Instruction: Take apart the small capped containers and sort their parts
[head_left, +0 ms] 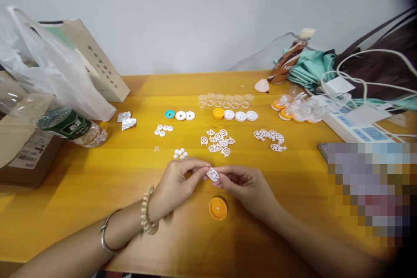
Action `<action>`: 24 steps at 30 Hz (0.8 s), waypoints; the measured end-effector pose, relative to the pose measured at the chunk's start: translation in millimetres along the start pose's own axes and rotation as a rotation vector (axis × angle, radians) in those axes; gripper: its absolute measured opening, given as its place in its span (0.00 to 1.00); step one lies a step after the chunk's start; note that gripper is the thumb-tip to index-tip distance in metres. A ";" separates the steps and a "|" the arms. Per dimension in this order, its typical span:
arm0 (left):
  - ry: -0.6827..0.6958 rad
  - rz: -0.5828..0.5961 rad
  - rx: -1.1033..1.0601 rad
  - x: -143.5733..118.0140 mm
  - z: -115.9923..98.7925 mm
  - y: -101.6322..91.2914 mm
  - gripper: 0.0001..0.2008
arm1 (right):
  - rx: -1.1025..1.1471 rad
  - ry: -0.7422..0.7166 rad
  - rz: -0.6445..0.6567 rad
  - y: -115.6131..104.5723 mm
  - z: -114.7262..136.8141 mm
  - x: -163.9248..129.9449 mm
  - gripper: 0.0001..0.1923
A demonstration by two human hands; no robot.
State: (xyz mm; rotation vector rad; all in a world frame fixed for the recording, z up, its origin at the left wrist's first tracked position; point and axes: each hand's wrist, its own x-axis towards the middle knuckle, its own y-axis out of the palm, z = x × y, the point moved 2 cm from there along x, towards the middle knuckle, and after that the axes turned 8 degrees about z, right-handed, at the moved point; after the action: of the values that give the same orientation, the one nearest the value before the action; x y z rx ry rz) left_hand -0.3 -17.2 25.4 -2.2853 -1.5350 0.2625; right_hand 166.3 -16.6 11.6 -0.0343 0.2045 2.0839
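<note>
My left hand [177, 184] and my right hand [244, 184] meet over the yellow table [97, 182], and both pinch one small white lattice piece [213, 174] between their fingertips. An orange round cap [218, 208] lies on the table just below the hands. A pile of white lattice pieces [219, 141] lies just beyond the hands, and a second pile [271, 138] sits to its right. Small white discs [180, 153] lie near my left fingers.
Further back are a teal cap [170, 114], white rings [185, 115], an orange cap [218, 113], clear cups [224, 100] and clear assembled parts [298, 108]. A water bottle [71, 127], box and plastic bag stand left; a power strip [355, 121], cables and bags at right.
</note>
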 end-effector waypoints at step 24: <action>-0.166 0.030 -0.337 1.4 3.8 7.3 0.09 | -0.002 0.017 -0.007 -0.6 1.5 0.4 0.08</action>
State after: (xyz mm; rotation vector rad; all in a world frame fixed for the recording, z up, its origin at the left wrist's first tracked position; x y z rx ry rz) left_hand 5.1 -17.6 19.0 -2.6026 -1.7410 0.2198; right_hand 166.7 -15.8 12.9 -0.0535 0.2119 2.0774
